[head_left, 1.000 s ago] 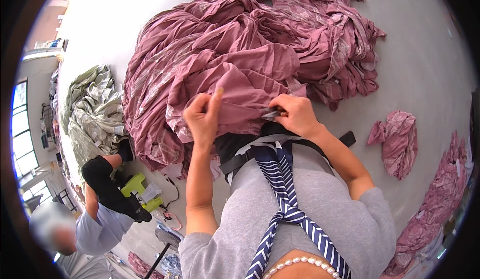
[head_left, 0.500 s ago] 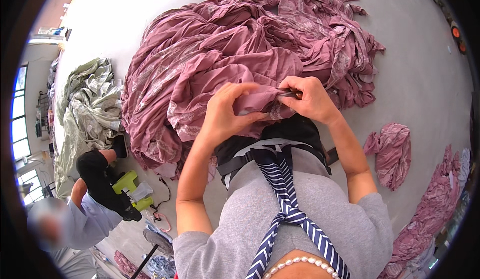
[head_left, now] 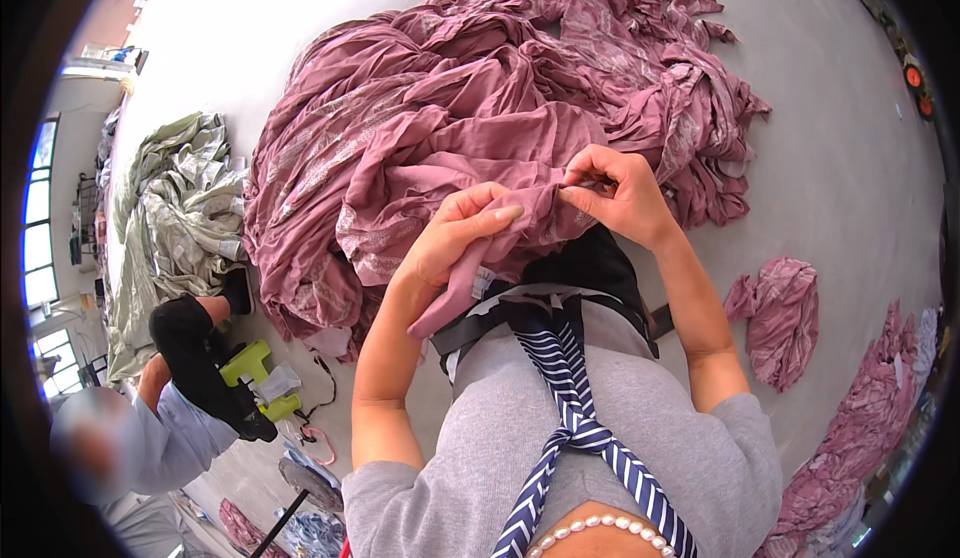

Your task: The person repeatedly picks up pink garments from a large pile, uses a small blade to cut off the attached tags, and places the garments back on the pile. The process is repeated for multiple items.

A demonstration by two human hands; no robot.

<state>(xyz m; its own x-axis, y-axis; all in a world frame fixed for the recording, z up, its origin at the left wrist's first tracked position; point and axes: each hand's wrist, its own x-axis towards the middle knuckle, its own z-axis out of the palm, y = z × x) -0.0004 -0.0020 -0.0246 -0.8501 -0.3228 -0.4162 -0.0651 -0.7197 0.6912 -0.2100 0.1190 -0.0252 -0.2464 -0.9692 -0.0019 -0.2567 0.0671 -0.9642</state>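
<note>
A big heap of dusty-pink patterned fabric (head_left: 430, 133) spreads in front of me and reaches up to my lap. My left hand (head_left: 452, 230) is closed on a fold of this fabric, thumb on top, and a plain strip hangs from it toward my waist. A small white tag (head_left: 482, 283) shows on the hanging part. My right hand (head_left: 622, 196) pinches the fabric's edge between thumb and fingers, a little to the right of the left hand. Whether anything small sits inside the right hand's curled fingers is hidden.
At left lies a pale green fabric pile (head_left: 180, 208). Near it a person (head_left: 190, 428) sits beside a lime-green plastic stool (head_left: 250, 366). A small pink bundle (head_left: 785, 323) rests on the grey floor at right, with a longer pink pile (head_left: 860, 438) beyond it.
My left hand has closed on the fabric and turned over, and a strip now hangs below it. My right hand stays near the same spot, still pinching the edge.
</note>
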